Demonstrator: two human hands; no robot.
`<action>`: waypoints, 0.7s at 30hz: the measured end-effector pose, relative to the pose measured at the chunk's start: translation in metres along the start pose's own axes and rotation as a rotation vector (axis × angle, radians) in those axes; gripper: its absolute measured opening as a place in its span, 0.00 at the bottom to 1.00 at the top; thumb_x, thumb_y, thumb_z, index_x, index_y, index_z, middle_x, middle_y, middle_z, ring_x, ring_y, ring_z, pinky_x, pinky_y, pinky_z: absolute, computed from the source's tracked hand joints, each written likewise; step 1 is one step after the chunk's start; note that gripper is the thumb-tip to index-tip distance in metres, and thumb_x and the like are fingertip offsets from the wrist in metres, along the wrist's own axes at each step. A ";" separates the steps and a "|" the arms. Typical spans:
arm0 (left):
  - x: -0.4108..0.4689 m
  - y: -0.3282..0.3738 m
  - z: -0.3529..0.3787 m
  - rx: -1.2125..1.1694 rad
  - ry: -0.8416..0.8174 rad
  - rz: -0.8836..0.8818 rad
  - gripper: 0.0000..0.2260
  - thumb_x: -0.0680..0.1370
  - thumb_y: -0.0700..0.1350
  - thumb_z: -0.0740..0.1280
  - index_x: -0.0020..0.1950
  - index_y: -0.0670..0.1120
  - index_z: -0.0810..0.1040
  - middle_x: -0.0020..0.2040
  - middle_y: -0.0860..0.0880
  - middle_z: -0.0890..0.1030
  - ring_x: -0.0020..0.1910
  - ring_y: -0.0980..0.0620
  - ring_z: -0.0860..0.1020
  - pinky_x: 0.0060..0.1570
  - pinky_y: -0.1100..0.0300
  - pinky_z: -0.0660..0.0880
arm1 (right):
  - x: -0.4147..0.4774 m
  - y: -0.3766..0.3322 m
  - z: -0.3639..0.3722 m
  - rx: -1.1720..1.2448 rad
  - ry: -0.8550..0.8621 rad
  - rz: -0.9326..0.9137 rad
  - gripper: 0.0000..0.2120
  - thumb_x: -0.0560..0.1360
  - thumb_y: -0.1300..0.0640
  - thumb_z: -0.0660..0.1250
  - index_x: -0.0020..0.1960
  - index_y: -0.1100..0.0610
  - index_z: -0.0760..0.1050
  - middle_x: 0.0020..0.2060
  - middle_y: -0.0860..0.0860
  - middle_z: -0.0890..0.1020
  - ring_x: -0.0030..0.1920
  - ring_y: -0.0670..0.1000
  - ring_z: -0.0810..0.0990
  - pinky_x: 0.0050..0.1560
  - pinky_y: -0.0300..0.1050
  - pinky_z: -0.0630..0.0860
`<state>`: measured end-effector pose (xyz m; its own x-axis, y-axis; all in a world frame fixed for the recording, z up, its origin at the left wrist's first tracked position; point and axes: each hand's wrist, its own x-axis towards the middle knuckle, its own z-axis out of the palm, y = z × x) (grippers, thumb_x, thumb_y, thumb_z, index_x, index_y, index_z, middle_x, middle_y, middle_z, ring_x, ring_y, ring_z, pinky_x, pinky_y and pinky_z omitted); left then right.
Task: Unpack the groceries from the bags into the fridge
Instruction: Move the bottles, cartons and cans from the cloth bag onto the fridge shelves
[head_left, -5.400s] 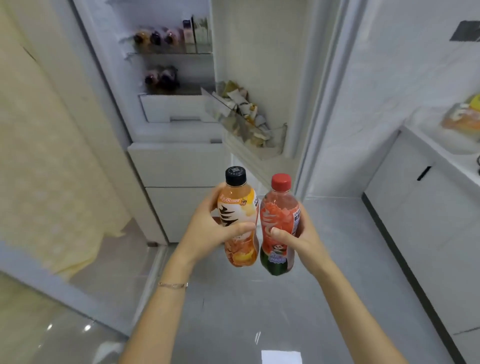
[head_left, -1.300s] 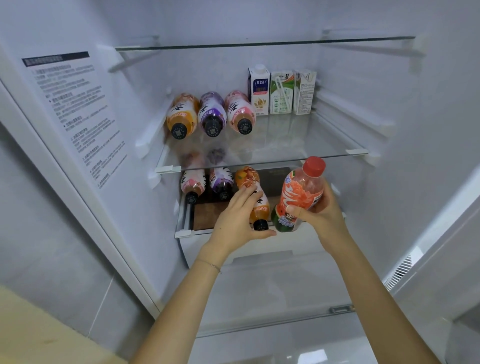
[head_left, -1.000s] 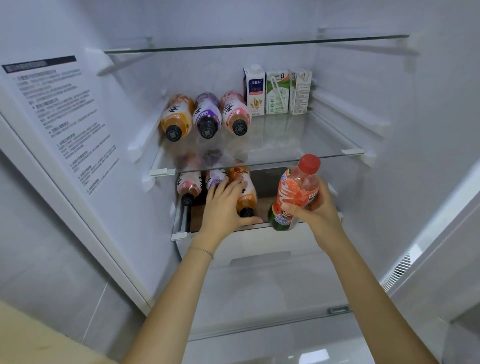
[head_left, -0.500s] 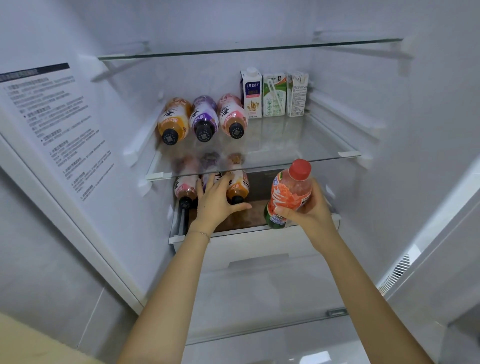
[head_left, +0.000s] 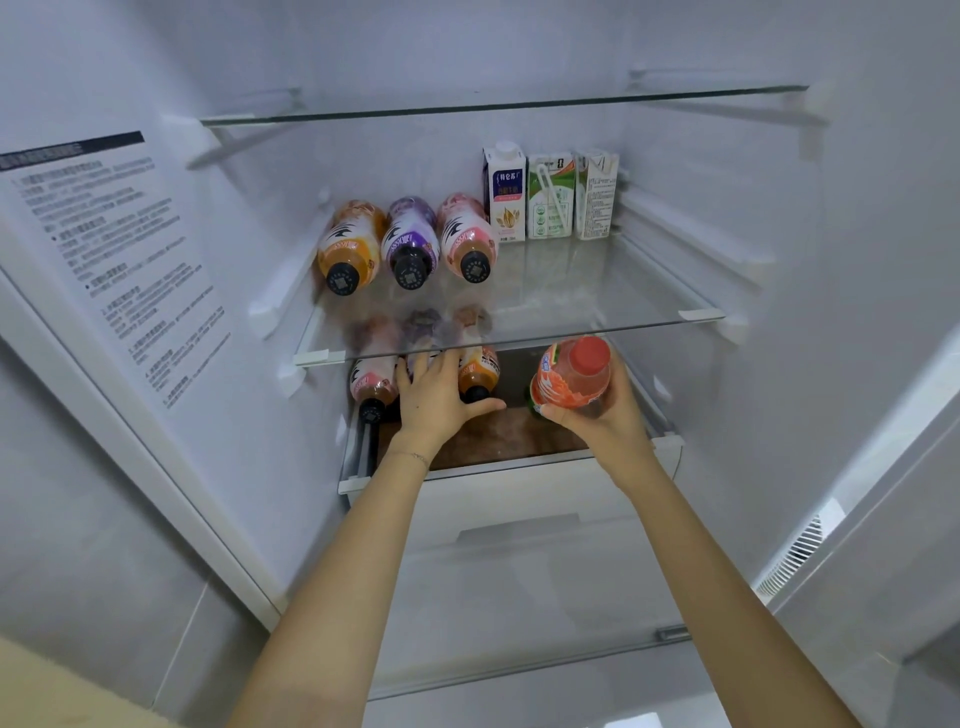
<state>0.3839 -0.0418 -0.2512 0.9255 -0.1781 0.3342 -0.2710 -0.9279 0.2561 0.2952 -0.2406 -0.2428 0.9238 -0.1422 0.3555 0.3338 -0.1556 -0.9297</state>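
Pressing flat left hand (head_left: 435, 402) on laid bottles (head_left: 370, 383); right hand (head_left: 610, 418) grips red-capped bottle (head_left: 570, 382). Best laid just right of them, cap near.

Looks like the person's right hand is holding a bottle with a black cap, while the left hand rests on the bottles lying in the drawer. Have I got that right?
Not quite: the cap is red, not black. The head view shows the right hand holding a red-capped bottle, while the left hand rests on the lying bottles in the drawer.
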 end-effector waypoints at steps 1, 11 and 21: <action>0.001 -0.001 -0.001 -0.011 -0.008 0.001 0.42 0.68 0.71 0.67 0.73 0.47 0.65 0.72 0.44 0.68 0.73 0.42 0.59 0.74 0.40 0.50 | 0.004 0.002 0.001 -0.003 -0.005 0.000 0.36 0.66 0.65 0.78 0.62 0.39 0.64 0.59 0.38 0.71 0.59 0.33 0.72 0.52 0.26 0.73; -0.019 0.015 -0.043 -0.672 -0.239 0.171 0.29 0.76 0.57 0.69 0.75 0.56 0.63 0.69 0.60 0.68 0.64 0.67 0.68 0.61 0.75 0.63 | 0.030 0.027 0.011 -0.079 -0.044 0.011 0.37 0.65 0.66 0.78 0.66 0.45 0.65 0.59 0.40 0.74 0.61 0.40 0.74 0.67 0.49 0.72; -0.017 0.057 -0.042 -0.711 -0.137 0.233 0.25 0.73 0.67 0.65 0.68 0.59 0.72 0.62 0.60 0.78 0.60 0.63 0.76 0.61 0.56 0.76 | 0.041 0.032 0.011 -0.075 -0.098 0.022 0.42 0.63 0.46 0.79 0.71 0.43 0.63 0.65 0.49 0.72 0.64 0.48 0.74 0.63 0.53 0.76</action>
<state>0.3412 -0.0780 -0.2039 0.8355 -0.4256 0.3476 -0.5258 -0.4352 0.7309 0.3458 -0.2406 -0.2596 0.9457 -0.0512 0.3209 0.3019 -0.2265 -0.9260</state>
